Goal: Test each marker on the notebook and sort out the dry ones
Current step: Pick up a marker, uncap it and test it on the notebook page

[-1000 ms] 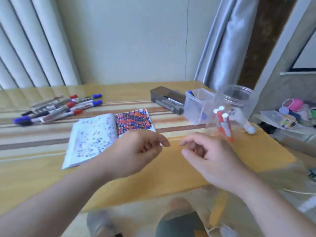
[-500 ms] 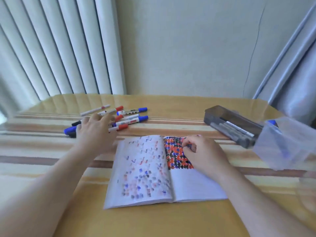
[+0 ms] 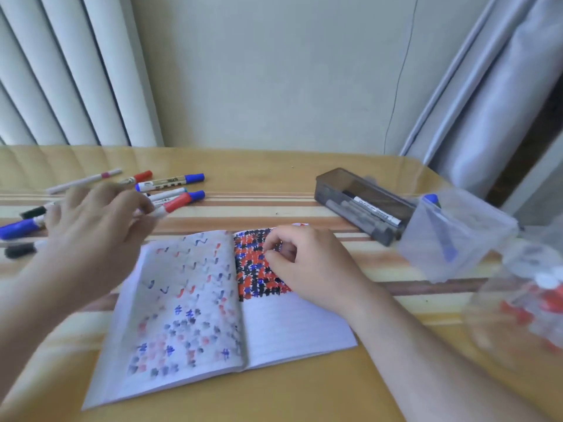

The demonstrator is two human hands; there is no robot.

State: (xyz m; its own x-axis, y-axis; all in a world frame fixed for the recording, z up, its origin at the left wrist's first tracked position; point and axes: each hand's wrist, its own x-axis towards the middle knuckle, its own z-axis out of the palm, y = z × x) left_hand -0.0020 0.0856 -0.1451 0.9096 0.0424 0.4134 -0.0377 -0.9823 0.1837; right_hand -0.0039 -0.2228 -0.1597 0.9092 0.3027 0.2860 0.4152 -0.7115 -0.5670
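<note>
Hands: left (image 3: 91, 220) pinches cylindrical red-capped marker (image 3: 170, 205); right (image 3: 307, 266), curled, presses paper notebook (image 3: 231, 318).

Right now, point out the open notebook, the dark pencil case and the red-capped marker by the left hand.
notebook (image 3: 292, 327): head view, blank lower right page.
dark pencil case (image 3: 335, 185): head view, its near wall.
red-capped marker (image 3: 176, 201): head view, its red cap.

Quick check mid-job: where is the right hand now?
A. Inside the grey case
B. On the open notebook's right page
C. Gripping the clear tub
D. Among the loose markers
B: the right hand rests with curled fingers on the scribbled right page of the notebook.
</note>
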